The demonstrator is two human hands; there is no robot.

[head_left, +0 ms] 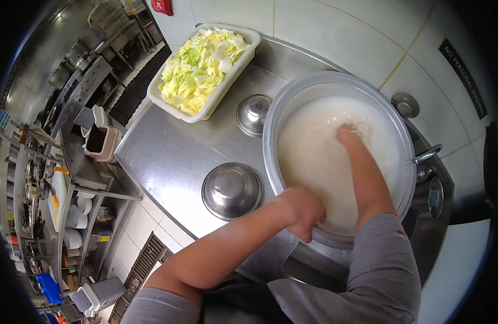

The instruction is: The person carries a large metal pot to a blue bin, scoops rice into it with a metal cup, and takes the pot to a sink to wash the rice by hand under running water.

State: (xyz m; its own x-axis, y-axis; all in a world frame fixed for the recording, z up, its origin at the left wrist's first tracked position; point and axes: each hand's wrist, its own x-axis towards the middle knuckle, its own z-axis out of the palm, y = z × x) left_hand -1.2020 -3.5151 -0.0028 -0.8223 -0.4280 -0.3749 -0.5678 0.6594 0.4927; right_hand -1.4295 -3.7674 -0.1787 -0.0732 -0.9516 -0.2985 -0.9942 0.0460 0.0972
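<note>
A large round basin (271, 137) of cloudy, whitish water (314, 140) stands over the sink area of a steel counter. My left hand (303, 213) is closed at the basin's near-left rim, its fingers curled over the edge. Down in the water is my right hand (347, 132), sunk past the knuckles near the middle. The water hides its fingers and anything they may touch, and ripples show around it. A curved metal tap (428, 154) reaches toward the basin's right rim.
A white tub (227, 89) of cut cabbage (203, 67) sits at the counter's back left. Two upturned metal bowls, one larger (232, 190) and one smaller (254, 114), lie left of the basin. A glass (435, 197) stands at right. Shelves of dishes (73, 237) line the left.
</note>
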